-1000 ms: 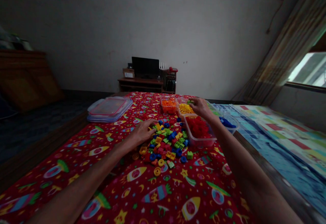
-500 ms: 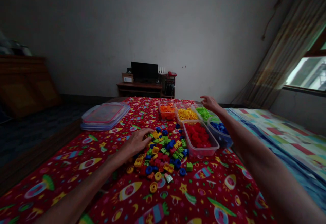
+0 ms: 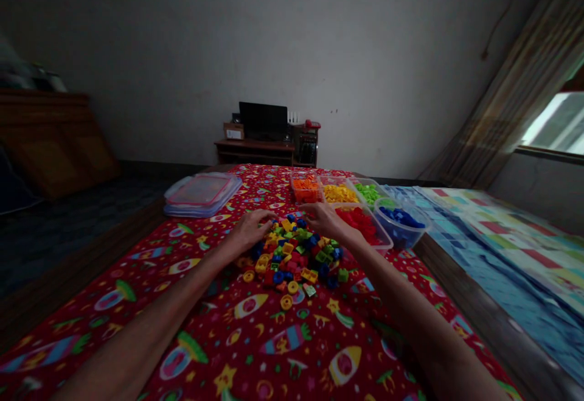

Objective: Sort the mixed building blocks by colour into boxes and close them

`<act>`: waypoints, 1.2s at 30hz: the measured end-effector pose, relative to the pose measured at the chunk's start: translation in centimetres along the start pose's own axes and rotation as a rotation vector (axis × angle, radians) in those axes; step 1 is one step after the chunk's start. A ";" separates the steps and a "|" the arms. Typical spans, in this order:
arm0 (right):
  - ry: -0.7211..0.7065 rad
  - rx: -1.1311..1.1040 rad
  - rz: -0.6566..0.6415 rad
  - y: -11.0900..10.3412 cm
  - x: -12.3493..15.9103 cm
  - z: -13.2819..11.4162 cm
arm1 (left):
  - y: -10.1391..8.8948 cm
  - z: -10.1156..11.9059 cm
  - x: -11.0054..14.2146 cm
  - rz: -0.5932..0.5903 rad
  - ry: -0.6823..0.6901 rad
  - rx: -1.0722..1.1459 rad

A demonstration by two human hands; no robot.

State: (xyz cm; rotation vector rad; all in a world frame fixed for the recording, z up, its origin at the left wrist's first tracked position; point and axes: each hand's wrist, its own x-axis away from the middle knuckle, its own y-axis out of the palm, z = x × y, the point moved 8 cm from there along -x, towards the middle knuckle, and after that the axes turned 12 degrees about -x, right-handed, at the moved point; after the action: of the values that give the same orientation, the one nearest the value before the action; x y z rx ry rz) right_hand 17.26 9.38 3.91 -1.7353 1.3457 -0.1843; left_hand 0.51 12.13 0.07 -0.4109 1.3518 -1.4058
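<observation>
A heap of small coloured toy bricks (image 3: 296, 258) lies on the red patterned cloth (image 3: 283, 352). My left hand (image 3: 250, 229) rests at the heap's left edge, fingers curled onto the bricks. My right hand (image 3: 325, 219) hovers over the heap's far right side, fingers spread, nothing visibly in it. Behind the heap stand clear tubs: orange bricks (image 3: 305, 189), yellow bricks (image 3: 338, 193), green bricks (image 3: 368, 191), red bricks (image 3: 362, 221) and blue bricks (image 3: 401, 218).
A stack of clear lids (image 3: 203, 193) lies at the left on the cloth. A wooden edge (image 3: 479, 310) borders the cloth on the right, with a patterned mat (image 3: 511, 243) beyond. A low desk with a monitor (image 3: 264, 136) stands against the far wall.
My right hand came back from above the green tub to the brick heap. My left hand stayed at the heap's left edge. The camera view shifted slightly.
</observation>
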 end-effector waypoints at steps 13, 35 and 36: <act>0.051 0.252 -0.124 4.9 -1.1 1.1 | 2.0 -0.1 -0.1 -0.101 0.088 -0.026; 0.034 0.037 0.100 2.7 -0.7 -0.2 | 2.1 0.7 0.7 -0.292 0.120 -0.143; 0.025 0.026 0.101 2.7 -0.6 -0.3 | 1.9 0.7 0.8 -0.283 0.120 -0.141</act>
State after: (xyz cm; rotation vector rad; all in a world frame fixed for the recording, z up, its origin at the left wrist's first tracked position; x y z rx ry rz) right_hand 15.00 9.71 2.36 -1.6437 1.4396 -0.1662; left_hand 1.66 11.63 -1.73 -0.6403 1.5412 -1.5907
